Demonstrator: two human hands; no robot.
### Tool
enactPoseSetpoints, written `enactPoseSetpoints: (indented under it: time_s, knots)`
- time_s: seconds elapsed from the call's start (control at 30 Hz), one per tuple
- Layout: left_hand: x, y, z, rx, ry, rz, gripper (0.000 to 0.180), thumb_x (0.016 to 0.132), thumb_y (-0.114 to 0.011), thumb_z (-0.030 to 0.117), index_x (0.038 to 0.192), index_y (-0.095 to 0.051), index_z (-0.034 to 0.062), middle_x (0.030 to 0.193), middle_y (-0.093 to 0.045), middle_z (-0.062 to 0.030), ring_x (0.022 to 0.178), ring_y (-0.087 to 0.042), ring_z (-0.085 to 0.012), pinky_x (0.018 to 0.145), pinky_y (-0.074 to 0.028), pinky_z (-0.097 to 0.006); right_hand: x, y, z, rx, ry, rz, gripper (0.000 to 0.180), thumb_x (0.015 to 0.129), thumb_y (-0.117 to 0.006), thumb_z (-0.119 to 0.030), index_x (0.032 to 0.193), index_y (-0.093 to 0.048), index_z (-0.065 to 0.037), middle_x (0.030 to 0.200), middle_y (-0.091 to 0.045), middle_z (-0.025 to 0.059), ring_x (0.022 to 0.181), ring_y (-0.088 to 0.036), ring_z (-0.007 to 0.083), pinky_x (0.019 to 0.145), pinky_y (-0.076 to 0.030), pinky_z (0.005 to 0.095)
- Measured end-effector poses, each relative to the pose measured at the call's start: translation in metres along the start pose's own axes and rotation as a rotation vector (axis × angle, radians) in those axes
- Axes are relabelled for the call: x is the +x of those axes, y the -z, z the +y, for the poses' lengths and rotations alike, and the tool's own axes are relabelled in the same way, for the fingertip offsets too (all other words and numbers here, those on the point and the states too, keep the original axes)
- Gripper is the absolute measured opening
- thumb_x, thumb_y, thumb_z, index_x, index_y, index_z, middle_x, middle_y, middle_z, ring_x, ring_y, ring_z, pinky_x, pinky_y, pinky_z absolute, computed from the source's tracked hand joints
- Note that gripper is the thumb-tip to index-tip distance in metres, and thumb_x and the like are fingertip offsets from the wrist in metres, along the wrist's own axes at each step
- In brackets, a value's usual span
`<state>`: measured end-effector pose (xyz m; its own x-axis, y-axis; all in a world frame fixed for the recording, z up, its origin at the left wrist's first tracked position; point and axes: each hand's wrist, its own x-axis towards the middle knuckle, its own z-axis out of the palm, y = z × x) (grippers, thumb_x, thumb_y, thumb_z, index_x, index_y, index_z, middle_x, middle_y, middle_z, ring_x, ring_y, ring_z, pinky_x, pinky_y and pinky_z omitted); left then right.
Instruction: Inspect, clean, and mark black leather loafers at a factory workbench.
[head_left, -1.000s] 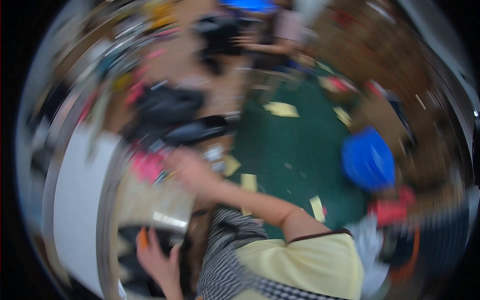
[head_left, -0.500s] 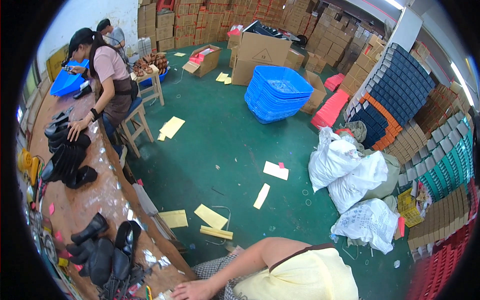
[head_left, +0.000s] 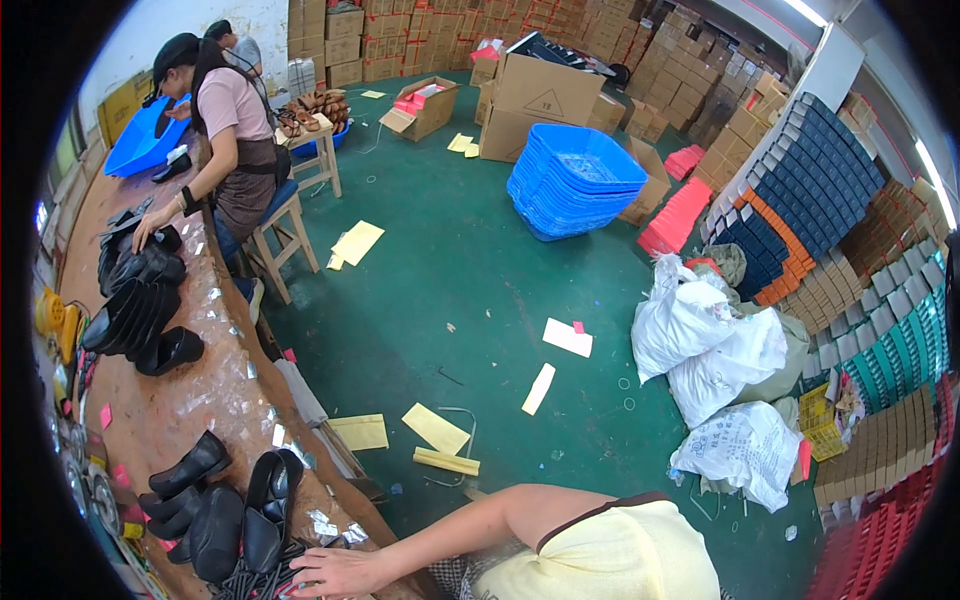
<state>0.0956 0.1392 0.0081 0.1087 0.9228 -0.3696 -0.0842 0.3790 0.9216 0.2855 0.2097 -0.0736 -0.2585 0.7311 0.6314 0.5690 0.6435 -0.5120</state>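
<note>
My right hand (head_left: 338,573) reaches left over the workbench (head_left: 215,405) at the lower edge, fingers spread. Its fingertips lie at a tangle of thin black cords or straps (head_left: 262,578); nothing shows in its grip. Next to them is a cluster of black shoes (head_left: 215,530), some on their sides, one with its sole turned up. My left hand is out of view. Farther along the bench is another group of black shoes (head_left: 135,312), where a co-worker in a pink top (head_left: 228,105) rests one hand, the other near a blue basin (head_left: 138,140).
Stacked blue basins (head_left: 575,185) stand on the green floor beside cardboard boxes (head_left: 530,100). White sacks (head_left: 725,360) lie at the right, before rows of stacked shoeboxes (head_left: 820,180). A wooden stool (head_left: 318,165) holds brown shoes. Yellow sheets (head_left: 436,428) litter the floor. Another person (head_left: 240,50) works farther back.
My right hand has moved left from the bench edge to the black cords, fingers spreading. The co-worker's near hand has shifted over the shoes. The view has turned slightly.
</note>
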Motion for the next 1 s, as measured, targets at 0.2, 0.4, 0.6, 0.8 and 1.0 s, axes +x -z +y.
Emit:
enactPoseSetpoints:
  time_s: [0.2, 0.4, 0.6, 0.8, 1.0]
  knots:
    - [0.008, 0.006, -0.004, 0.265, -0.264, -0.112, 0.068, 0.100, -0.053, 0.041, 0.156, -0.025, 0.0145, 0.147, -0.045, -0.0186, 0.104, -0.059, -0.0164, 0.075, -0.048, -0.029, -0.008, -0.016, -0.019, 0.542, -0.289, -0.083, 0.044, 0.101, -0.052, -0.034, 0.134, -0.056, -0.005, 0.114, -0.068, 0.0107, 0.103, -0.061, 0.0299, 0.090, -0.047, 0.0407]
    - [0.051, 0.011, -0.037, 0.316, -0.354, -0.493, 0.070, 0.097, -0.056, 0.044, 0.154, -0.025, 0.0180, 0.140, -0.040, -0.0191, 0.098, -0.059, -0.0183, 0.072, -0.051, -0.032, -0.016, 0.002, -0.041, 0.776, -0.376, -0.275, 0.047, 0.101, -0.053, -0.035, 0.136, -0.055, -0.004, 0.116, -0.068, 0.0110, 0.105, -0.061, 0.0298, 0.091, -0.047, 0.0396]
    - [0.070, -0.018, -0.040, -0.164, -0.198, -0.824, 0.060, 0.096, -0.057, 0.037, 0.146, -0.035, 0.0120, 0.116, -0.049, -0.0191, 0.081, -0.060, -0.0210, 0.061, -0.051, -0.032, -0.019, 0.029, -0.055, 0.996, -0.463, -0.465, 0.050, 0.100, -0.055, -0.037, 0.137, -0.054, -0.004, 0.118, -0.068, 0.0114, 0.106, -0.062, 0.0298, 0.093, -0.047, 0.0385]
    - [0.052, -0.018, -0.033, -0.663, -0.063, -0.965, 0.052, 0.095, -0.057, 0.030, 0.139, -0.045, 0.0059, 0.093, -0.058, -0.0190, 0.063, -0.062, -0.0238, 0.051, -0.051, -0.032, -0.011, 0.041, -0.083, 1.304, -0.501, -0.802, 0.053, 0.099, -0.056, -0.039, 0.138, -0.053, -0.003, 0.120, -0.068, 0.0117, 0.108, -0.062, 0.0298, 0.094, -0.047, 0.0373]
    - [-0.121, 0.031, -0.030, -0.852, -0.297, -0.439, 0.043, 0.093, -0.060, 0.026, 0.126, -0.060, -0.0008, 0.079, -0.068, -0.0199, 0.056, -0.066, -0.0248, 0.051, -0.053, -0.033, 0.002, 0.062, -0.105, 1.376, -0.295, -0.962, 0.052, 0.101, -0.056, -0.025, 0.148, -0.043, -0.005, 0.138, -0.054, 0.0103, 0.127, -0.050, 0.0199, 0.107, -0.039, 0.0342]
